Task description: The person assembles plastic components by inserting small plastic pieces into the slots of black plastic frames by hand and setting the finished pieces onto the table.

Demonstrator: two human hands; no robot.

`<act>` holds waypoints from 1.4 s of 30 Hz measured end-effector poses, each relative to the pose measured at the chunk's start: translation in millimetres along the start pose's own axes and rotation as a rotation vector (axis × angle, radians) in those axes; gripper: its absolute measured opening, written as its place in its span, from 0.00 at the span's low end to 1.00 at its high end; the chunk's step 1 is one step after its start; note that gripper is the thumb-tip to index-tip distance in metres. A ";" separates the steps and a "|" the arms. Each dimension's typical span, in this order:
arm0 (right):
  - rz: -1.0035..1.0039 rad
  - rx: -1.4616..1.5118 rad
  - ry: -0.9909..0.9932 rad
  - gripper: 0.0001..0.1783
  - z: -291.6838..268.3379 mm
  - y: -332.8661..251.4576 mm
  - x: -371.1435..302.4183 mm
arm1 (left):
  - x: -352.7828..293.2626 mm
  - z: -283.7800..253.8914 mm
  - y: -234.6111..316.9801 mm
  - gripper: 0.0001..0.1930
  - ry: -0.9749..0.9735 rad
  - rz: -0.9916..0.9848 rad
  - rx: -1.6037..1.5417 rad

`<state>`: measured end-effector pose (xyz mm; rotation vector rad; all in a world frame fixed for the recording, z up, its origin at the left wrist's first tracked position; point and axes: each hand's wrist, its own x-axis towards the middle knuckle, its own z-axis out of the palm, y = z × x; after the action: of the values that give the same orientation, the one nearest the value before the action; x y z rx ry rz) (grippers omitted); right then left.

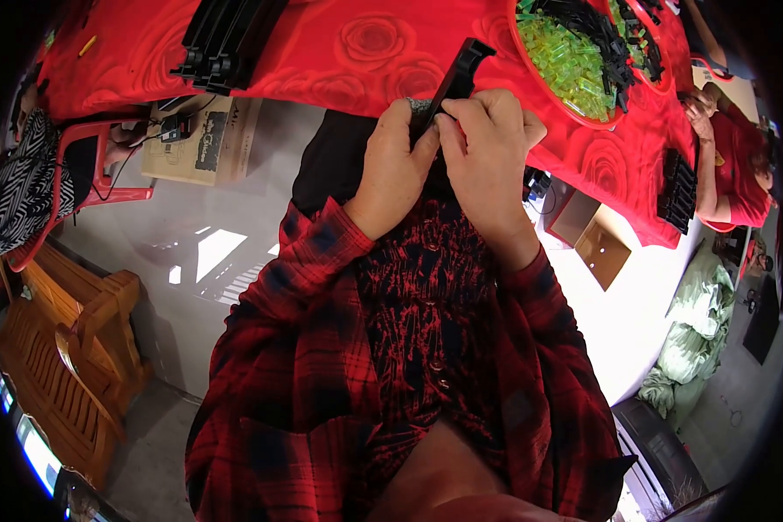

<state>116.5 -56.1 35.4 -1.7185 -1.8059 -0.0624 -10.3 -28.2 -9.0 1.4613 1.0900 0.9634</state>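
Between my hands is a long, narrow black plastic part [458, 76], tilted with its hooked end up and away from me over the table's near edge. My left hand [393, 165] grips its lower end, thumb and fingers closed. Pressed against the same end, my right hand [485, 143] has its thumb and curled fingers pinched together. A bit of grey, rough-looking material [420, 105] shows by my left fingertips; I cannot make out what it is. The lower end of the black part is hidden by my fingers.
A red rose-patterned cloth [370, 39] covers the table. Similar black parts [226, 43] lie stacked at the far left. At right, a red basin [602, 124] holds yellow-green translucent pieces [574, 65] and black pieces. Another person [739, 165] sits at the right, near a black slotted part [677, 190].
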 end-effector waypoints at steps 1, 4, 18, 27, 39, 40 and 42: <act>0.000 0.000 0.000 0.08 0.3 0.2 0.4 | -0.1 0.1 0.7 0.11 0.000 0.000 0.000; -0.001 0.005 0.025 0.07 0.5 0.8 1.6 | 0.2 -0.6 4.9 0.11 0.004 -0.014 -0.020; 0.058 -0.019 0.086 0.08 12.4 8.4 -7.4 | 6.1 1.2 0.9 0.11 -0.127 0.023 0.087; 0.132 0.083 0.059 0.10 20.7 12.6 -11.6 | 21.8 -7.8 9.0 0.12 -0.383 -0.541 -0.686; 0.222 0.335 -0.163 0.08 -2.9 27.4 -8.0 | 7.4 -8.0 3.7 0.11 -0.305 -0.250 -0.153; 0.226 0.331 -0.161 0.08 -5.0 29.1 -9.6 | 5.7 -8.9 3.9 0.11 -0.302 -0.221 -0.046; 0.184 0.271 -0.223 0.07 -8.9 31.5 -13.1 | 1.1 -5.5 0.4 0.12 -0.305 -0.188 0.059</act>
<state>148.1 -67.0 24.3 -1.7375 -1.7077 0.4470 -15.3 -25.7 -7.7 1.4668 1.0150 0.5594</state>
